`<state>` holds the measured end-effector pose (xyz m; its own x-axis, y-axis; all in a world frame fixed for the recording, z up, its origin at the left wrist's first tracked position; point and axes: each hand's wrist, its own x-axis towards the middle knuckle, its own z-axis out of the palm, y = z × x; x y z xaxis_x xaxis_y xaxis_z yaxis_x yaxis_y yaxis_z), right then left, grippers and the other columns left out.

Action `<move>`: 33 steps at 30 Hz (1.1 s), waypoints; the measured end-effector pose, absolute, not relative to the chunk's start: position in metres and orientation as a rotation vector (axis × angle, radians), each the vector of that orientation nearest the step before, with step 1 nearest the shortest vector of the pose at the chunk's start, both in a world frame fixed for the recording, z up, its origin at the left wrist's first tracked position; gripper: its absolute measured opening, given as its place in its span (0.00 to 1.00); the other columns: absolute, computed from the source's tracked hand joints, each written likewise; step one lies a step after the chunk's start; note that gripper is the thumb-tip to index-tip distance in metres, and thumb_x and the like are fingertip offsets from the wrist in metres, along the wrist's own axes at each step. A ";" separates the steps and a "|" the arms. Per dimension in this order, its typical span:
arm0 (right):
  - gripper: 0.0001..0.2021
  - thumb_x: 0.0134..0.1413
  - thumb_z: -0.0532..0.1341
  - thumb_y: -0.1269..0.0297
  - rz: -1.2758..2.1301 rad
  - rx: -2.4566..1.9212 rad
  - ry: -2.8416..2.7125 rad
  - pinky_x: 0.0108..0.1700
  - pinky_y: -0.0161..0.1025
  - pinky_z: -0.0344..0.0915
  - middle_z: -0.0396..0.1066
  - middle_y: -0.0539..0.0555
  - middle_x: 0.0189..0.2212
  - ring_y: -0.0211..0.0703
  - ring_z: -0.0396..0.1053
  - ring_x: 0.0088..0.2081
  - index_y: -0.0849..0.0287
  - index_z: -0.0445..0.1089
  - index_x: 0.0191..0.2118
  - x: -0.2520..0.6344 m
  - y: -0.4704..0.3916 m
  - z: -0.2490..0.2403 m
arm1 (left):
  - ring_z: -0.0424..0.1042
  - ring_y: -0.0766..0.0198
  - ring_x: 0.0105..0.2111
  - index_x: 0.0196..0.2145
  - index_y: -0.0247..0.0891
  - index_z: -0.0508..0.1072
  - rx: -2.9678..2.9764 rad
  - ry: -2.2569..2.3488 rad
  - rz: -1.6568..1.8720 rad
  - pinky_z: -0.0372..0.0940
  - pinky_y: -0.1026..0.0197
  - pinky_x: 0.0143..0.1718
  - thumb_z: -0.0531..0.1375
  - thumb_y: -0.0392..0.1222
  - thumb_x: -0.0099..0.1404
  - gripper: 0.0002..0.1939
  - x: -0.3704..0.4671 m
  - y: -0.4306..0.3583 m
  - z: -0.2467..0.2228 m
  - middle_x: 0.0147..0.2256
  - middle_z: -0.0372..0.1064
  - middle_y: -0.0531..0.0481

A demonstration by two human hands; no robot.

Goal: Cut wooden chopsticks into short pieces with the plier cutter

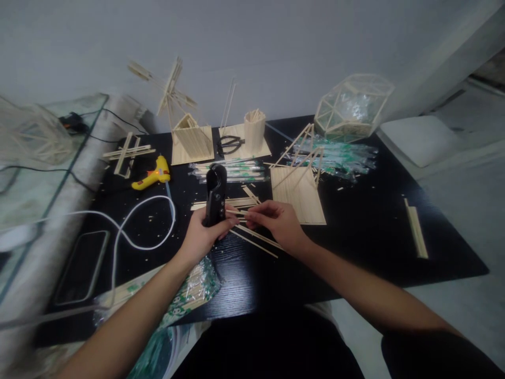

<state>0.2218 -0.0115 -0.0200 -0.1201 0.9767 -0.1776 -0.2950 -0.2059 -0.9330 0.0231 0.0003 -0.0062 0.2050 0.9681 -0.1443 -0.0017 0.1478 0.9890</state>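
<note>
Near the middle of the black table, my left hand (207, 229) is wrapped round a black handheld cutter (216, 195), which stands upright in the grip. My right hand (278, 221), just to its right, pinches thin wooden sticks (240, 212) whose ends reach toward the left fingers. Beneath and between both hands, several loose sticks (258, 242) lie on the tabletop. A flat panel of sticks (300, 197) with a triangular stick frame (300, 152) on it is just beyond my right hand. The exact contact between cutter and sticks is too small to tell.
A yellow glue gun (153, 175), a white cable (144, 247) and a phone (82, 266) are at left. Wrapped stick packs (197, 289) lie in front. Stick models (193, 139) line the back, with a polyhedron frame (355, 105) at right.
</note>
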 end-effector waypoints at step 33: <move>0.12 0.55 0.72 0.60 1.781 -0.741 -1.069 0.45 0.42 0.78 0.82 0.53 0.36 0.42 0.81 0.38 0.57 0.78 0.43 0.225 -0.015 -0.016 | 0.58 0.74 0.13 0.26 0.32 0.74 0.826 1.091 0.892 0.49 0.70 0.12 0.72 0.41 0.52 0.12 0.027 0.006 0.003 0.17 0.65 0.55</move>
<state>0.2254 -0.0150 -0.0163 -0.4127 0.9099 -0.0415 -0.3914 -0.2183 -0.8940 0.0273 0.0056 0.0032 0.2086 0.9039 -0.3734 -0.1862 0.4116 0.8922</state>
